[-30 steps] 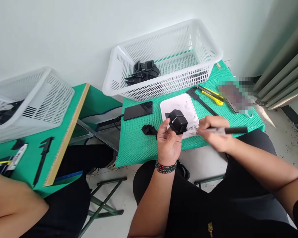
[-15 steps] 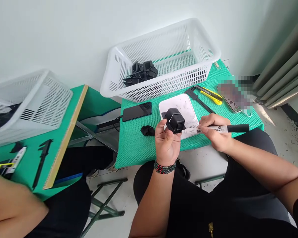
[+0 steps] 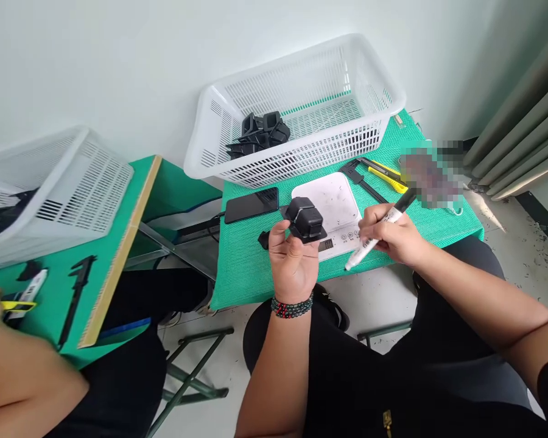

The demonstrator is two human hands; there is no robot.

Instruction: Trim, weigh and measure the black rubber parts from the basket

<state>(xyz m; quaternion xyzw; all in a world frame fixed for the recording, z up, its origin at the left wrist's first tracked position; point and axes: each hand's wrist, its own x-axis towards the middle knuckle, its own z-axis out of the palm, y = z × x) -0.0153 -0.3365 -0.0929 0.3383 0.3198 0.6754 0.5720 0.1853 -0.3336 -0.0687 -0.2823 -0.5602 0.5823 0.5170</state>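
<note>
My left hand holds a black molded part by its lower edge, its two rounded blocks facing up, over the left side of a white digital scale. In my right hand is a white marker, its light tip pointing down and left near the table's front edge and its black end up and right. The tip is apart from the black part. Dark specks lie on the scale. Behind my left hand, a small black scrap is partly hidden.
A white basket with several black parts stands behind. A phone, black caliper and yellow cutter lie on the green table. At left, another person's arm is at a second table.
My left hand and the black part have moved slightly left. The marker has come away from the part and tilted tip-down. More of the scale's front shows.
</note>
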